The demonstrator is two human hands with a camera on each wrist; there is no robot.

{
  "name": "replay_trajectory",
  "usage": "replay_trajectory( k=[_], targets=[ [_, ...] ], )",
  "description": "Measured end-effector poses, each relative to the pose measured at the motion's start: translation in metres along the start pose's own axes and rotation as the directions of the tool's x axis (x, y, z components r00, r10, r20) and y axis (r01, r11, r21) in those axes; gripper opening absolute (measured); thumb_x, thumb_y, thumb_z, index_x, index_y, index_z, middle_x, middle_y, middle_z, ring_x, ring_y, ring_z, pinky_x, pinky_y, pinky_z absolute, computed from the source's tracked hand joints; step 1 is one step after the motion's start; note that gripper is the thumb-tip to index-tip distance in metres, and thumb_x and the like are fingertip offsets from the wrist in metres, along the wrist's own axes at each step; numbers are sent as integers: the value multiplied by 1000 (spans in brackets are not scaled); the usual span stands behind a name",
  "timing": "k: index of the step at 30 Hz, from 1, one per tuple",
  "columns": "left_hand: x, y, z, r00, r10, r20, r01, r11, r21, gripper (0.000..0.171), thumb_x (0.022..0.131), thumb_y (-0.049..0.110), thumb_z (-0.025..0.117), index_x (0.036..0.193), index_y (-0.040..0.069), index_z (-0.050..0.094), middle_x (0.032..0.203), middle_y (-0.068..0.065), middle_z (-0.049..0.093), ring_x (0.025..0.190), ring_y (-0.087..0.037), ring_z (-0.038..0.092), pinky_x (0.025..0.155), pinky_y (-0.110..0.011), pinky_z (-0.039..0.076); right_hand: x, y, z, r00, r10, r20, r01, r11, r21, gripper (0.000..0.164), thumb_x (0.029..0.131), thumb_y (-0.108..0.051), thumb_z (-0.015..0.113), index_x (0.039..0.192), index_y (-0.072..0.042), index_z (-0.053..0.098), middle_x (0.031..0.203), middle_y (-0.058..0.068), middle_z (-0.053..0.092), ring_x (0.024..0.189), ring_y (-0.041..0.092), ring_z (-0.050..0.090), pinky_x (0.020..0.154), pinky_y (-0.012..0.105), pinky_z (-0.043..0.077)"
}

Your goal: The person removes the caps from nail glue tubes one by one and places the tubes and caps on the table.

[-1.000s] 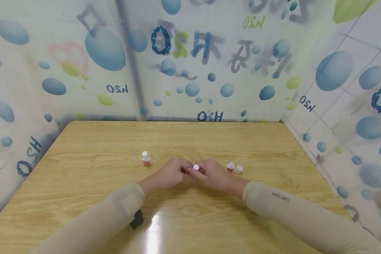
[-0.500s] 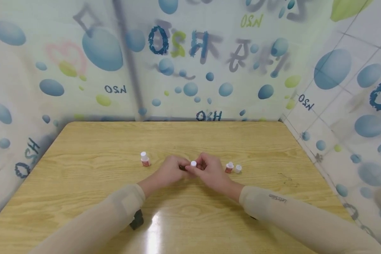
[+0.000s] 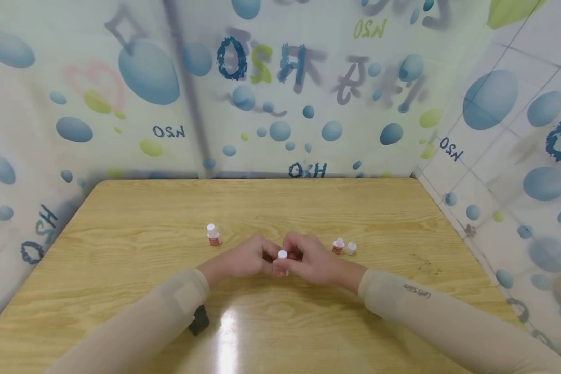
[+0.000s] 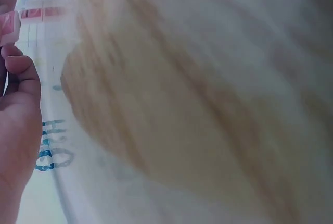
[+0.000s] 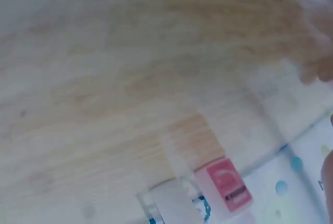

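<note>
Both hands meet over the middle of the table around a small white-capped bottle (image 3: pixel 282 255). My left hand (image 3: pixel 248 258) grips it from the left with bent fingers; in the left wrist view that hand (image 4: pixel 22 109) has its fingertips at the bottle's pink label (image 4: pixel 7 27). My right hand (image 3: pixel 315 262) pinches it from the other side, thumb across the front just below the cap top and index finger arched behind. Fingers hide most of the bottle. Only the right hand's fingers (image 5: pixel 326 72) show at the edge of the right wrist view.
A capped bottle with a red label (image 3: pixel 213 236) stands left of the hands. To their right is a second red-labelled bottle (image 3: pixel 338 246), with a loose white cap (image 3: pixel 351 249) beside it. A dark object (image 3: pixel 199 320) lies by the left sleeve. Patterned walls border the wooden table (image 3: pixel 280 208).
The hands have shifted slightly, and the held bottle's cap now sits a little lower and nearer the body than half a second ago. The things standing on the table stay put.
</note>
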State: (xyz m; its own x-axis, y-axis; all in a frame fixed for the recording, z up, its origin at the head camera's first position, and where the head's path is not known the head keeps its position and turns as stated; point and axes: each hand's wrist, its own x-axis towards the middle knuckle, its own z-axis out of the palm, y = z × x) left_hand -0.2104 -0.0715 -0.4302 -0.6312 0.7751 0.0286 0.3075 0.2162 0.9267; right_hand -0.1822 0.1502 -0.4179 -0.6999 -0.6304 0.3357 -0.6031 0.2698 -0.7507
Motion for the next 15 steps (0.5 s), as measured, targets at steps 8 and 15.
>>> replay_trajectory(
  k=[8,15],
  targets=[
    [7,6,9,940,-141,-310,173,982,78,5,89,19,86,89,15,83,86,3,77,76,-6,60,70,-21,52,2,-9,11,887,366,-280,-372,927,33,26,95,-31,83,91,-14,64,74,-3,61,65,6,50,58,19,42],
    [10,12,11,945,-66,-321,96,992,79,5,89,11,86,92,7,84,93,-4,81,80,-5,65,75,-21,56,3,-12,11,903,227,-365,-254,967,-27,25,95,-18,83,82,-10,63,67,-1,60,59,4,48,52,19,41]
  ],
)
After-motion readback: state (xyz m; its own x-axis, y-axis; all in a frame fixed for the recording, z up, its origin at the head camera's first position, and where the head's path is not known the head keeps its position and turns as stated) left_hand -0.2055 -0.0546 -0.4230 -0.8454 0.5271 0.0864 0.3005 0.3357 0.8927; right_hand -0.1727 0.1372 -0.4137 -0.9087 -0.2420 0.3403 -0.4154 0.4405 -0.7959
